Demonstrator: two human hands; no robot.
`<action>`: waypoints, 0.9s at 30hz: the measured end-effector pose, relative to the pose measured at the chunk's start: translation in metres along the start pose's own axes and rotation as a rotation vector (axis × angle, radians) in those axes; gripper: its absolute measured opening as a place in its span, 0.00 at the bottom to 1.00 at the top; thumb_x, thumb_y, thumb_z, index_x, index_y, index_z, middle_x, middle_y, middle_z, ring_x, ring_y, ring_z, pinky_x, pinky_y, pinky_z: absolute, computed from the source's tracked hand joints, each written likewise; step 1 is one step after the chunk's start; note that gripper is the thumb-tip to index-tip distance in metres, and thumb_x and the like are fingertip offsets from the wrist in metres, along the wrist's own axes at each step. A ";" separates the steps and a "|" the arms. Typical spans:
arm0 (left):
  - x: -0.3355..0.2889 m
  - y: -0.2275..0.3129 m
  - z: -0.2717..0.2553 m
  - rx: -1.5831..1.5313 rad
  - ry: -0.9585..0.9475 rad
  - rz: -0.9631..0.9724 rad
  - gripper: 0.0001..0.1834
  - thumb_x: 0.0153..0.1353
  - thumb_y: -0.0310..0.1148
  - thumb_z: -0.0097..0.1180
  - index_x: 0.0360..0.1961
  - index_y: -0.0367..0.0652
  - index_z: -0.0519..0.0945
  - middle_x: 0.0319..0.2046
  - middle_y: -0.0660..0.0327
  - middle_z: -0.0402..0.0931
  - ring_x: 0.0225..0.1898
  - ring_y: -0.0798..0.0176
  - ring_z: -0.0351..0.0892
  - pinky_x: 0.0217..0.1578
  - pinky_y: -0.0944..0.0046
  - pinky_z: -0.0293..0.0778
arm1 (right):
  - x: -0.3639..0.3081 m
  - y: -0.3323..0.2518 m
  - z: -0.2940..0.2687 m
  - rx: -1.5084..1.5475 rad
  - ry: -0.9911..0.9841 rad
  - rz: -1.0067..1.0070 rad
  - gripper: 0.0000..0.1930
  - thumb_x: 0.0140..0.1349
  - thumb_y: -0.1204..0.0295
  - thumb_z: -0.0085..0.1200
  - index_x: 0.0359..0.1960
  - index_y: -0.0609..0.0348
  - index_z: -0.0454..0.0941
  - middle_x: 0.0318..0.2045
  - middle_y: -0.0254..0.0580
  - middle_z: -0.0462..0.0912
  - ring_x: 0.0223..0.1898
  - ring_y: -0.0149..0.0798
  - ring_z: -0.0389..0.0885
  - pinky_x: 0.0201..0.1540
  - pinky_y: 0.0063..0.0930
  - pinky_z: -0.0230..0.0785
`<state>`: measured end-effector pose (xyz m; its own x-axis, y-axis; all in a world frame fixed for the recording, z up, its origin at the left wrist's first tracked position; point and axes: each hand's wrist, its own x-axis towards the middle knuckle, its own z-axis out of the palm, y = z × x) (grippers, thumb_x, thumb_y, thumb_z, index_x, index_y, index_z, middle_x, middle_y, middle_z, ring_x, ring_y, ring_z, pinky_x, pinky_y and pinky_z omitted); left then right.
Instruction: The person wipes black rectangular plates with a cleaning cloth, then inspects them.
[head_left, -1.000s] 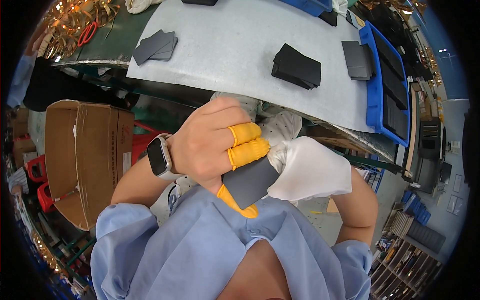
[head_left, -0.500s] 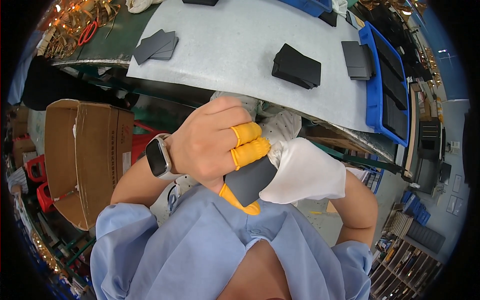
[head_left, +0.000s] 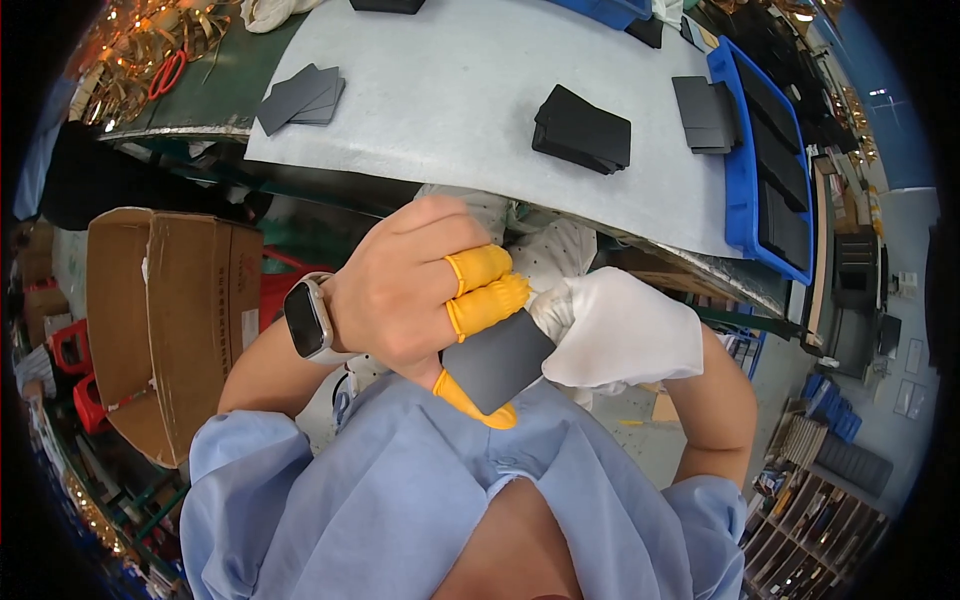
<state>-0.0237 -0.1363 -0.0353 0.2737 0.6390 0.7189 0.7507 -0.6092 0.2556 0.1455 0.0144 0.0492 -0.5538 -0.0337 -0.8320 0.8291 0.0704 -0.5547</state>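
My left hand [head_left: 405, 285], with yellow finger cots on the thumb and some fingers and a watch at the wrist, is closed on a thin dark grey rectangular plate [head_left: 497, 362]. The plate is tilted in front of my blue shirt, its broad face showing. A white cloth [head_left: 628, 330] covers my right hand [head_left: 556, 308] and hangs over the wrist. The bunched cloth at the fingers meets the plate's far right edge; the fingertips themselves are hidden.
On the white-covered table [head_left: 430, 110] lie a stack of black plates [head_left: 582, 130], a fanned grey pile [head_left: 302, 100] and another grey pile [head_left: 703, 115]. A blue tray [head_left: 740, 235] holds dark stacks at the right. An open cardboard box [head_left: 190, 330] stands at the left.
My right hand and the cloth have shifted slightly right and up along the plate, baring more of its face. The left hand keeps its hold. The whole view has moved a little.
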 end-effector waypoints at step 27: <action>-0.001 -0.003 0.003 0.008 0.014 0.037 0.31 0.31 0.47 0.64 0.38 0.37 0.86 0.36 0.54 0.79 0.36 0.51 0.78 0.40 0.53 0.76 | 0.025 0.027 0.011 -0.145 0.040 -0.303 0.10 0.49 0.68 0.60 0.23 0.63 0.77 0.15 0.36 0.76 0.17 0.26 0.73 0.20 0.25 0.64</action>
<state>-0.0245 -0.1334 -0.0386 0.2929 0.6091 0.7370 0.7449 -0.6287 0.2235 0.1548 0.0048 0.0135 -0.7783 -0.0356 -0.6268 0.6082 0.2048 -0.7669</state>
